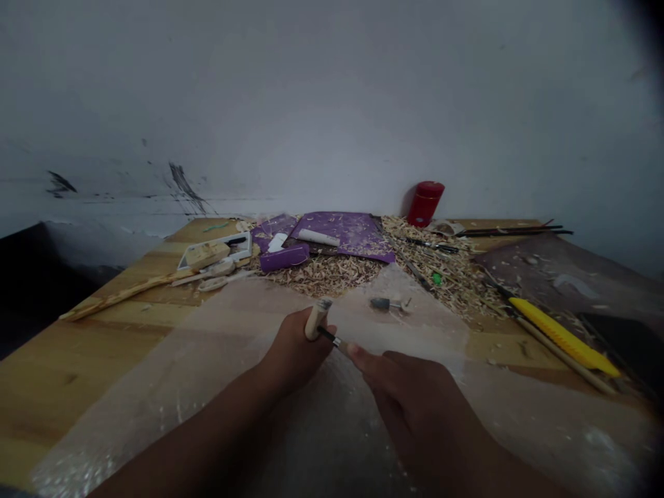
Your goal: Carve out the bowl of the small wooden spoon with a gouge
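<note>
My left hand (295, 353) is closed round a small pale wooden piece (316, 319) that sticks up out of the fist. My right hand (409, 398) grips a thin carving tool (332, 339), whose dark blade and metal collar point left and meet the wooden piece. The tool's handle is hidden inside my right hand. Both hands hover over a clear plastic sheet (207, 373) spread on the wooden table (57, 373).
Wood shavings (321, 271) pile up behind my hands, around a purple mat (357, 232) and a purple box (284, 258). A small metal bit (386, 303) lies just beyond. A red cylinder (425, 203) stands by the wall. A yellow tool (563, 337) lies at right, wooden pieces (207, 256) at left.
</note>
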{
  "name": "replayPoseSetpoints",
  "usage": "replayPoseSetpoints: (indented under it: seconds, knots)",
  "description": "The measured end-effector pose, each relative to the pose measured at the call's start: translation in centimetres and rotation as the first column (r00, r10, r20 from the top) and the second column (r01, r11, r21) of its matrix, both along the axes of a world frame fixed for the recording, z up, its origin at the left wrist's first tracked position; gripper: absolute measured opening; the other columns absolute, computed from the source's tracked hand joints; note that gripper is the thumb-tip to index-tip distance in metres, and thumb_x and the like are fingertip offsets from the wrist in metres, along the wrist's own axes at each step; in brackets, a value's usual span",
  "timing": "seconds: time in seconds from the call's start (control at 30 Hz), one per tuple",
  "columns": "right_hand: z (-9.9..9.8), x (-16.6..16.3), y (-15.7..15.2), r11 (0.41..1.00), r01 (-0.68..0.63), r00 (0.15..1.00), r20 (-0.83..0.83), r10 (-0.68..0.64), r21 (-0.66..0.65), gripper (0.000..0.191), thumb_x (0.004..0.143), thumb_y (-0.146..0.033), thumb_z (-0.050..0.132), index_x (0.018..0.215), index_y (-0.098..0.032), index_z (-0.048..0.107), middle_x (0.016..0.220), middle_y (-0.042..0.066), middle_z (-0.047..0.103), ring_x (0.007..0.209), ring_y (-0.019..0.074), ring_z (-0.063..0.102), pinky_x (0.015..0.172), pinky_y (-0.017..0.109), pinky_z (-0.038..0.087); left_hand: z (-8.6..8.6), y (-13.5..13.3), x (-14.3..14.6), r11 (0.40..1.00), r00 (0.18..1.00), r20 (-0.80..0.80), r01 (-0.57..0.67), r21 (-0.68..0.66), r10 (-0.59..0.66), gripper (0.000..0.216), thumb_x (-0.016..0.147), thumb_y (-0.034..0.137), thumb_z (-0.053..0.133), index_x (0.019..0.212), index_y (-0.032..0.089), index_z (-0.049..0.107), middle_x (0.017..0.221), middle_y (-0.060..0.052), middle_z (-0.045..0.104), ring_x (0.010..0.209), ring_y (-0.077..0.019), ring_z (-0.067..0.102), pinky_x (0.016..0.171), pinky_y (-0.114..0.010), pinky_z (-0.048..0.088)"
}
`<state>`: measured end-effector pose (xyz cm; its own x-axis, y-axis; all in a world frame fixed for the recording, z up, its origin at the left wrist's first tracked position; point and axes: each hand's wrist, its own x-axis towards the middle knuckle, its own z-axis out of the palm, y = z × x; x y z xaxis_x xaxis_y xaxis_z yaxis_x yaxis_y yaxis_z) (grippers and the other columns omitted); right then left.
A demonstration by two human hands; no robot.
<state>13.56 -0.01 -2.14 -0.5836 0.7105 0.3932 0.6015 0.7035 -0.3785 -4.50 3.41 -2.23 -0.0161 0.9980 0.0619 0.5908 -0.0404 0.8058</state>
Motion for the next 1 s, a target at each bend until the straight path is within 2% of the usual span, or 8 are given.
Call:
replayPoseSetpoints:
  seconds: [0.1, 0.17, 0.27, 0.47, 0.6, 0.73, 0.8, 1.0]
  knots:
    - [0.0, 0.5, 0.6, 0.985, -0.025, 0.989, 0.150, -0.001, 0.169, 0.040, 0.082, -0.013, 0.033, 0.119, -0.018, 0.049, 0.057, 0.001, 0.050, 0.047, 0.0151, 0.044, 0.045, 0.025, 0.027, -0.2, -0.3, 0.1, 0.996, 0.991, 0.123, 0.064, -0.065, -0.055, 0.018, 0.063, 0.017, 0.052, 0.051, 0.018, 0.039, 0.048, 0.006, 0.037, 0.048, -0.0079, 0.033, 0.047, -0.020, 0.026]
    - [0.3, 0.9, 1.0, 0.982, -0.049, 0.980, 0.201, 0.011, 0.185, 0.041, 0.082, -0.012, 0.032, 0.119, -0.018, 0.049, 0.058, 0.000, 0.049, 0.047, 0.0150, 0.043, 0.045, 0.026, 0.026, -0.5, -0.5, 0.3, 0.987, 0.969, 0.238, 0.104, -0.126, -0.071, 0.015, 0.062, 0.015, 0.052, 0.054, 0.018, 0.040, 0.046, 0.007, 0.037, 0.045, -0.0070, 0.033, 0.044, -0.019, 0.026]
    - [0.7, 1.0, 1.2, 0.995, -0.059, 0.985, 0.166, 0.044, 0.083, 0.041, 0.083, -0.011, 0.032, 0.120, -0.019, 0.049, 0.059, 0.000, 0.050, 0.049, 0.0142, 0.045, 0.047, 0.025, 0.029, -1.0, -0.7, 0.6, 0.969, 0.920, 0.390, 0.122, -0.216, -0.029, 0.015, 0.064, 0.017, 0.052, 0.057, 0.019, 0.039, 0.040, 0.009, 0.035, 0.037, -0.0057, 0.032, 0.040, -0.019, 0.024]
    - [1.2, 0.5, 0.6, 0.996, -0.045, 0.995, -0.093, 0.037, -0.083, 0.039, 0.084, -0.014, 0.036, 0.119, -0.022, 0.049, 0.064, 0.000, 0.056, 0.054, 0.0130, 0.051, 0.052, 0.024, 0.036, -1.1, -0.9, 0.4, 0.933, 0.766, 0.643, 0.231, -0.277, 0.001, 0.015, 0.062, 0.016, 0.055, 0.059, 0.019, 0.040, 0.036, 0.010, 0.036, 0.032, -0.0050, 0.033, 0.035, -0.017, 0.026]
    - [1.8, 0.9, 0.4, 0.983, -0.040, 0.992, -0.124, 0.018, -0.180, 0.039, 0.085, -0.015, 0.038, 0.121, -0.028, 0.047, 0.072, 0.000, 0.060, 0.061, 0.0131, 0.056, 0.057, 0.024, 0.039, -0.8, -0.7, -0.4, 0.909, 0.707, 0.707, 0.305, -0.284, -0.016, 0.017, 0.061, 0.020, 0.060, 0.061, 0.019, 0.043, 0.034, 0.010, 0.039, 0.031, -0.0048, 0.033, 0.034, -0.017, 0.027]
    - [2.1, 1.4, 0.3, 0.987, -0.013, 0.997, -0.078, 0.001, -0.159, 0.038, 0.085, -0.018, 0.037, 0.120, -0.028, 0.048, 0.066, -0.001, 0.058, 0.057, 0.0132, 0.054, 0.053, 0.024, 0.037, -0.6, -0.3, -0.9, 0.894, 0.640, 0.765, 0.384, -0.231, -0.077, 0.020, 0.061, 0.024, 0.063, 0.063, 0.019, 0.044, 0.034, 0.011, 0.037, 0.030, -0.0042, 0.030, 0.033, -0.017, 0.026]
    - [2.0, 1.5, 0.3, 0.993, -0.015, 0.999, -0.048, 0.009, -0.119, 0.039, 0.085, -0.016, 0.037, 0.121, -0.028, 0.048, 0.063, -0.001, 0.055, 0.053, 0.0127, 0.052, 0.051, 0.024, 0.035, -0.7, -0.2, -1.0, 0.897, 0.656, 0.749, 0.384, -0.221, -0.096, 0.018, 0.063, 0.023, 0.062, 0.063, 0.018, 0.045, 0.035, 0.011, 0.037, 0.031, -0.0043, 0.030, 0.033, -0.017, 0.026]
    - [1.5, 1.4, 0.5, 1.000, 0.019, 1.000, 0.022, -0.019, 0.002, 0.041, 0.084, -0.015, 0.039, 0.123, -0.026, 0.045, 0.060, -0.002, 0.050, 0.050, 0.0118, 0.048, 0.049, 0.023, 0.032, -0.8, -0.1, -0.8, 0.936, 0.797, 0.593, 0.289, -0.203, -0.117, 0.014, 0.067, 0.023, 0.057, 0.061, 0.018, 0.046, 0.036, 0.010, 0.040, 0.032, -0.0041, 0.033, 0.035, -0.015, 0.026]
